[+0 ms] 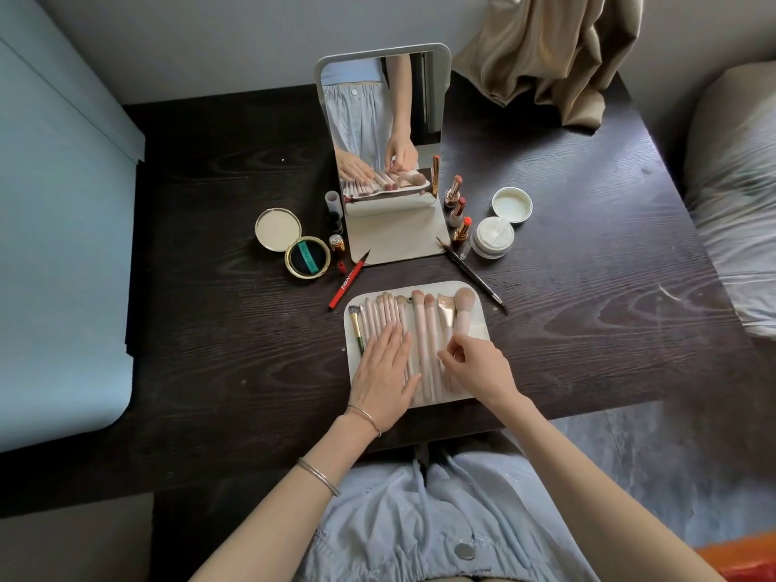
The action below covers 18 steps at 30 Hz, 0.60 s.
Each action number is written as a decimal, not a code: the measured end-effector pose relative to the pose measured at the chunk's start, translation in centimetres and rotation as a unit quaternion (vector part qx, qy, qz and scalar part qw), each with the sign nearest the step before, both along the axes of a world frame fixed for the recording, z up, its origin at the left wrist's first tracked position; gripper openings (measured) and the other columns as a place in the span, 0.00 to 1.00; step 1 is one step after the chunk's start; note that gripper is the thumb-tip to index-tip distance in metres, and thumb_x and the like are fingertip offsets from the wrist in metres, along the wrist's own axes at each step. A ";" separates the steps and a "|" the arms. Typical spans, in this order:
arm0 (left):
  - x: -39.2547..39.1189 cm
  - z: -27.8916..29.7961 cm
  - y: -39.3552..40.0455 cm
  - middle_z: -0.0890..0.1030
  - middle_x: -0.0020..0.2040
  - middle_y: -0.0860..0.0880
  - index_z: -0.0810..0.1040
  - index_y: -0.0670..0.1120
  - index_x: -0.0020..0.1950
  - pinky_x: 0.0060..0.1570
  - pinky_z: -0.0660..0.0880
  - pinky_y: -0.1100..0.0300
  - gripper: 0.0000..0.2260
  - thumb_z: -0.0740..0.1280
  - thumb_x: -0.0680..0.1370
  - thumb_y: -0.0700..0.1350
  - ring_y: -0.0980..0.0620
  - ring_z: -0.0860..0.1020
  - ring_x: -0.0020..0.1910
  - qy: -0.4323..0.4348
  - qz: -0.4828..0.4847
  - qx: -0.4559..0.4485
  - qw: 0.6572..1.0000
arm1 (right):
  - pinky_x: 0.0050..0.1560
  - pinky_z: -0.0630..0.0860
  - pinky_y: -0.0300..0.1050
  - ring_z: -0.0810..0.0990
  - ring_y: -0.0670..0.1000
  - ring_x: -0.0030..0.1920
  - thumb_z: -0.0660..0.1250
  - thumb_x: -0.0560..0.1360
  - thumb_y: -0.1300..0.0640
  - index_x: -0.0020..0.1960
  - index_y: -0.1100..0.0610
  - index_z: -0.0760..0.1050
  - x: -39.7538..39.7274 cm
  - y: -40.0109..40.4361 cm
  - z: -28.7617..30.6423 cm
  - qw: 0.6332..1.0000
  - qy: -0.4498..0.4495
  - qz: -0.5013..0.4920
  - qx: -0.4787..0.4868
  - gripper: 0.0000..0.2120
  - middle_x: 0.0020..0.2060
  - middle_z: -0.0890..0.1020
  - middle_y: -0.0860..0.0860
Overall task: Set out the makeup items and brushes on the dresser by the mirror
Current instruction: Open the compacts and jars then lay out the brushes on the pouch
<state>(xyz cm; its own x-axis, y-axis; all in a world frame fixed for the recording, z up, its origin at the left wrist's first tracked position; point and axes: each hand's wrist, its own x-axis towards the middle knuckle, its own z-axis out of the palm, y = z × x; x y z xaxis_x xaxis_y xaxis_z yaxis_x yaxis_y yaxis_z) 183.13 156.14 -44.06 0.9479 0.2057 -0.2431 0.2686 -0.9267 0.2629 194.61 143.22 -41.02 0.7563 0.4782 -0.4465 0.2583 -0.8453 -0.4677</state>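
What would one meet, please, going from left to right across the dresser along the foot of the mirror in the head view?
Round gold hinged compact → red eyeliner pen → white mirror base → three gold lipsticks with orange-red tips → open white round powder jar with its puff.

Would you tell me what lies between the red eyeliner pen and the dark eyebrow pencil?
In the head view, the mirror's white base lies between the red eyeliner pen and the eyebrow pencil.
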 end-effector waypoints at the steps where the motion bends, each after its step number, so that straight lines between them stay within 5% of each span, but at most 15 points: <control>1: -0.1 -0.1 0.0 0.58 0.76 0.42 0.56 0.43 0.75 0.72 0.44 0.49 0.30 0.46 0.77 0.57 0.48 0.50 0.75 0.001 -0.006 -0.006 1.000 | 0.39 0.72 0.45 0.76 0.49 0.36 0.63 0.76 0.50 0.42 0.56 0.74 0.0 0.0 0.0 1.000 0.001 0.001 0.001 0.10 0.33 0.77 0.46; 5: 0.4 0.3 -0.1 0.48 0.78 0.46 0.45 0.46 0.76 0.71 0.33 0.55 0.32 0.37 0.74 0.59 0.52 0.39 0.74 0.014 -0.013 -0.024 1.000 | 0.38 0.71 0.45 0.75 0.49 0.35 0.63 0.76 0.50 0.42 0.57 0.74 -0.1 0.1 -0.1 1.000 -0.002 0.007 0.003 0.10 0.32 0.75 0.46; 18: 0.6 0.2 0.4 0.49 0.78 0.48 0.50 0.47 0.77 0.71 0.34 0.57 0.33 0.39 0.75 0.60 0.52 0.44 0.77 0.020 -0.021 -0.043 0.999 | 0.38 0.70 0.44 0.73 0.48 0.35 0.64 0.76 0.50 0.41 0.56 0.72 0.1 0.0 0.0 1.000 0.007 0.013 -0.001 0.10 0.31 0.74 0.45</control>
<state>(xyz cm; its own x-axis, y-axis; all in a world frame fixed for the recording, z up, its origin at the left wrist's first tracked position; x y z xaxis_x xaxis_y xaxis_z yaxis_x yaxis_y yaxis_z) 183.73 156.52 -43.85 0.9446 0.1429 -0.2955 0.2416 -0.9121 0.3312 194.67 143.24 -41.06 0.7378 0.4963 -0.4576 0.2737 -0.8395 -0.4694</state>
